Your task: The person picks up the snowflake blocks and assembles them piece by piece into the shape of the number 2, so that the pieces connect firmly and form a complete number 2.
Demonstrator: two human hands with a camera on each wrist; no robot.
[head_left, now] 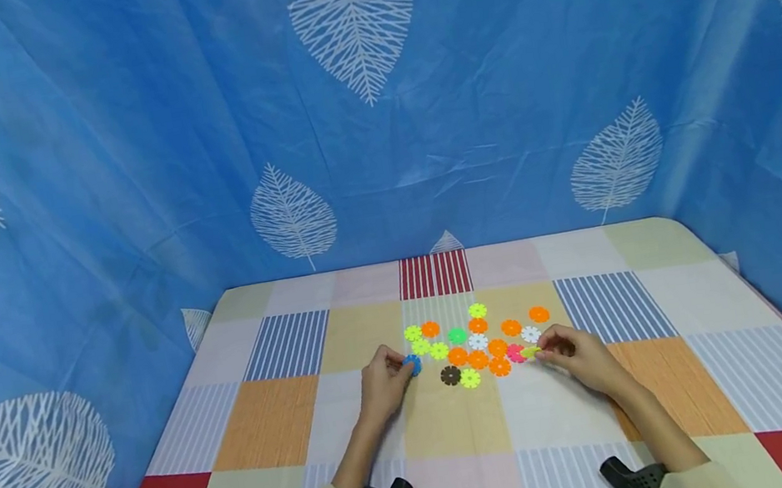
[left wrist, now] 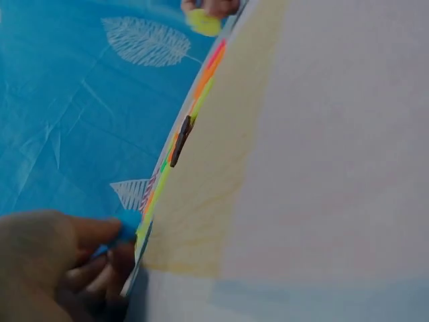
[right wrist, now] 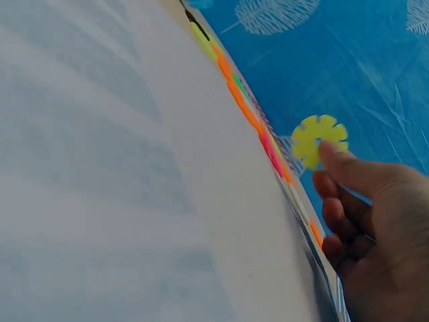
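Observation:
My left hand (head_left: pixel 382 386) pinches a blue notched plastic disc (head_left: pixel 415 364) between thumb and fingers, at the left side of a spread of similar discs. On the right side, my right hand (head_left: pixel 581 356) holds a yellow notched disc (head_left: pixel 531 352) by its edge. The right wrist view shows that yellow disc (right wrist: pixel 315 141) raised above the tabletop, its scalloped rim facing the camera. Close to it in the head view lies a pink disc (head_left: pixel 515 353). A dark brown disc (head_left: pixel 450 375) and a yellow-green disc (head_left: pixel 470 378) lie at the near edge of the spread.
Several orange discs (head_left: pixel 500 367), white discs (head_left: pixel 477 341) and a green disc (head_left: pixel 457 336) lie flat between the hands. A patchwork-patterned cloth (head_left: pixel 465 486) covers the table. Blue curtains (head_left: pixel 460 99) with white leaf prints hang behind and at both sides.

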